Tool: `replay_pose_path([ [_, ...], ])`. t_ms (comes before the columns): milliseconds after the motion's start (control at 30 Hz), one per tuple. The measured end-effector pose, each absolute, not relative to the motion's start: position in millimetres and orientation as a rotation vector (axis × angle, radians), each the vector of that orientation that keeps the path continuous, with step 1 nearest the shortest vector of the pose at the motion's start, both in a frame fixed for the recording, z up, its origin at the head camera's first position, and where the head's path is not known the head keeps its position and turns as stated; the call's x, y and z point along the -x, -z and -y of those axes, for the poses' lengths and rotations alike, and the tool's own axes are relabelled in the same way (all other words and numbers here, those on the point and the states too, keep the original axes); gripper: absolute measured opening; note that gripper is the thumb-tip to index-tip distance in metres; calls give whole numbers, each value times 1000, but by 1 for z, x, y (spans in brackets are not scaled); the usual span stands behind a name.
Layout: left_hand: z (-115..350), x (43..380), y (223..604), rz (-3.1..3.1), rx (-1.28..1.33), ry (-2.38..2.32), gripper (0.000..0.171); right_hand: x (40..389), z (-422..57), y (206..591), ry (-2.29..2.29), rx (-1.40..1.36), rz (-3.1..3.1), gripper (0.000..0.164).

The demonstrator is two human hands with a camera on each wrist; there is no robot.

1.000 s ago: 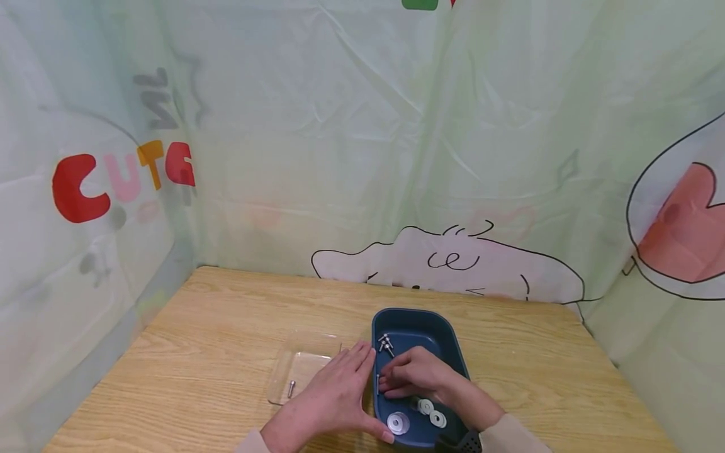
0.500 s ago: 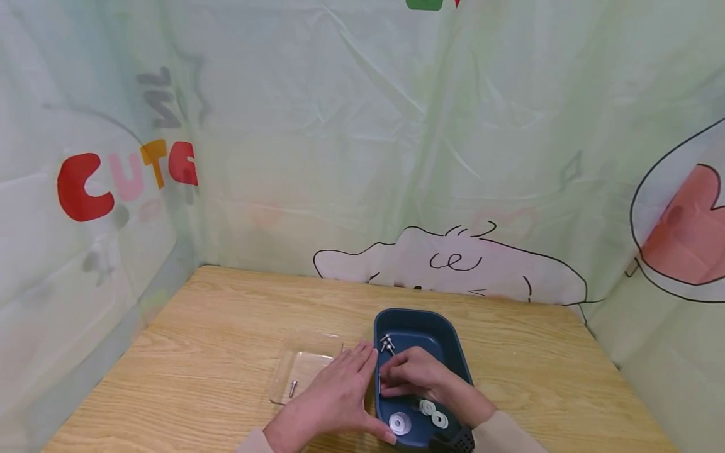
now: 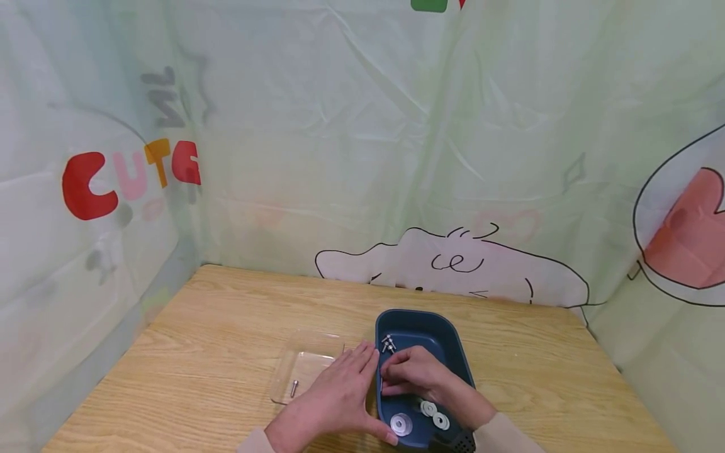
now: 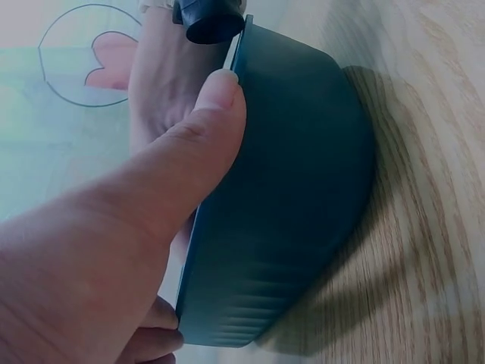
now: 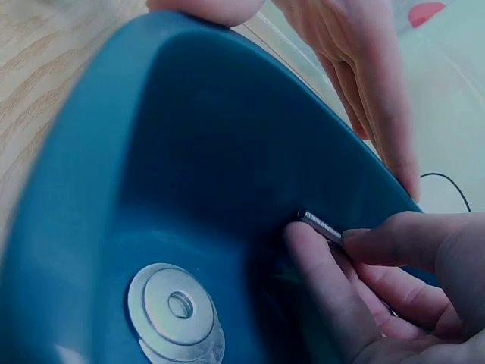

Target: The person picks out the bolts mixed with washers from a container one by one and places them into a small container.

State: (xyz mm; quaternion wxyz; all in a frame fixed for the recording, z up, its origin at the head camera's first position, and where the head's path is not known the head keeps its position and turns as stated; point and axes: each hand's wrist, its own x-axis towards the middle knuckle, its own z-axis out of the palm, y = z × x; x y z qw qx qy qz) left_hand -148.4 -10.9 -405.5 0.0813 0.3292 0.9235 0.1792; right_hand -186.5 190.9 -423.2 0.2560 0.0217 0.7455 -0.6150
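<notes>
My right hand reaches into a dark blue tray near its left wall. In the right wrist view its thumb and fingertips pinch a small threaded bolt, whose bare end sticks out past the fingers. My left hand lies along the tray's left side, thumb and fingers spread and touching the rim, as the left wrist view also shows. Several bolts lie heaped inside the tray beyond the right hand. Stacked flat washers sit in its near left corner, with more washers beside the right wrist.
A clear plastic container stands left of the tray, partly covered by the left hand. One bolt lies in it. Wooden tabletop surrounds both, and a printed curtain hangs behind. A black device is on the right wrist.
The bolt at the right fingertips showed against the tray wall a second ago; now the fingers have drawn in and mostly cover it. The left hand holds its place at the rim.
</notes>
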Motion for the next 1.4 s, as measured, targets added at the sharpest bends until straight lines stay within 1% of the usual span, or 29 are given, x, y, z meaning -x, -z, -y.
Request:
replay_pose_path([
  [400,12,146,409,-2760,-974,-568,125,187,-198,412,1680,-14,-2030,24],
  [533,13,146,408,-2784,-984,-563,127,188,-202,403,1702,18,-2025,27],
  [700,18,146,403,-2825,-971,-569,130,188,-204,388,1736,74,-2035,25],
  [900,26,147,398,-2899,-951,-499,131,188,-198,375,1750,158,-2047,30],
  [967,30,148,396,-2909,-935,-478,131,188,-193,373,1751,188,-2036,29],
  [1233,49,152,393,-2906,-850,-566,130,191,-172,369,1748,242,-2010,13],
  [1400,64,155,393,-2951,-810,-567,129,195,-159,369,1721,252,-2030,19],
])
